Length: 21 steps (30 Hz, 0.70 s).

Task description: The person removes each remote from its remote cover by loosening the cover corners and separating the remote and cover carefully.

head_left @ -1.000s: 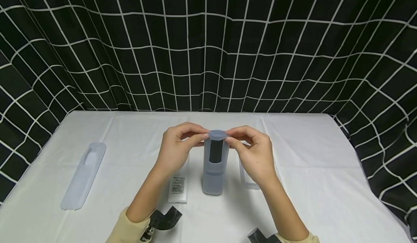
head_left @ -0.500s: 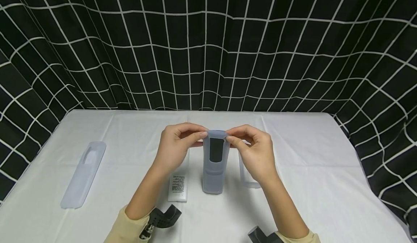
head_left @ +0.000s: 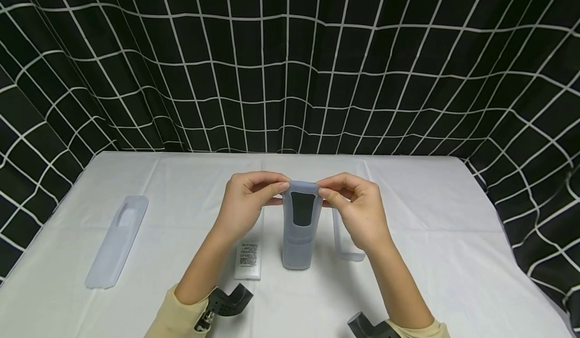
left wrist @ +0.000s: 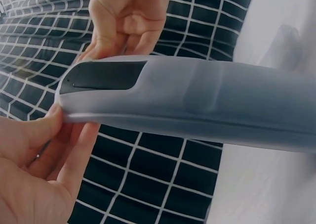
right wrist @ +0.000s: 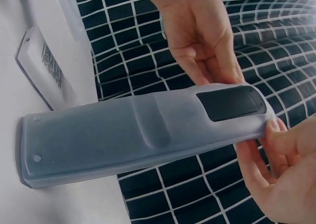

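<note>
A translucent blue-grey silicone remote cover [head_left: 297, 250] stands upright on the table, with a dark remote [head_left: 302, 208] showing through its window. My left hand [head_left: 244, 202] pinches the top left corner of the cover between thumb and fingers. At the opposite top corner, my right hand [head_left: 358, 209] pinches the rim in the same way. The left wrist view shows the cover's smooth, stretched side and the dark panel [left wrist: 106, 75] near its top end. In the right wrist view the cover's foot end [right wrist: 37, 155] rests on the white cloth.
A second translucent cover [head_left: 117, 242] lies flat at the left. Beside my left forearm lies a slim white device [head_left: 247, 262] with a printed label. Another clear, shallow case [head_left: 349, 250] lies partly behind my right hand. A black grid curtain [head_left: 290, 76] hangs behind the white-clothed table [head_left: 453, 257].
The cover's top edge, earlier puckered over the remote's end, now lies smooth and wider. More of the dark window shows. My right hand has shifted slightly right; the left has barely moved.
</note>
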### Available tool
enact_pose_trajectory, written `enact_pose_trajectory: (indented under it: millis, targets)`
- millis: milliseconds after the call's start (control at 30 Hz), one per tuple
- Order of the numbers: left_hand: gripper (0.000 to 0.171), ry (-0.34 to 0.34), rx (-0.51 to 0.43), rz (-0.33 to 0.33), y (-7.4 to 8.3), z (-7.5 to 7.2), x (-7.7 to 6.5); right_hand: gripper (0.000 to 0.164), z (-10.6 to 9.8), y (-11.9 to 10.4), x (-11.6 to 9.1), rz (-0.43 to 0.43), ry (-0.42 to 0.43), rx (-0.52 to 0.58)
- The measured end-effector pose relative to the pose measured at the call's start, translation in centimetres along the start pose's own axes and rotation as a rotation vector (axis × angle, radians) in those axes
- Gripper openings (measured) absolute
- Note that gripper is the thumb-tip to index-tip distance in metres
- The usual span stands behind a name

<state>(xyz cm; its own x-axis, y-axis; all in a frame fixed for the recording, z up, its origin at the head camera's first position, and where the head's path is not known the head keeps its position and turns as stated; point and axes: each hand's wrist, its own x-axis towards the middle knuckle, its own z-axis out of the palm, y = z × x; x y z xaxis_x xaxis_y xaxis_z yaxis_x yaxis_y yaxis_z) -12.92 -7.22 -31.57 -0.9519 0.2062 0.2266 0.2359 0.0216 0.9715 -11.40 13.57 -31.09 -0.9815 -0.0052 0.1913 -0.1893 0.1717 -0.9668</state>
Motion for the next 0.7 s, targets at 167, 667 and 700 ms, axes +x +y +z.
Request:
enact_pose_trajectory:
  millis: [167,667,700]
  targets:
    - [0.014,-0.012,0.003,0.011,-0.05,0.12,0.03,0.011,-0.02,0.09,0.04,0.011,-0.007,0.036]
    - [0.016,-0.011,0.001,-0.006,-0.12,0.01,-0.11,0.016,0.23,-0.02,-0.08,0.037,-0.005,0.081]
    - [0.016,-0.011,0.001,-0.008,-0.14,0.01,-0.11,0.016,0.25,0.01,-0.08,0.036,-0.005,0.083]
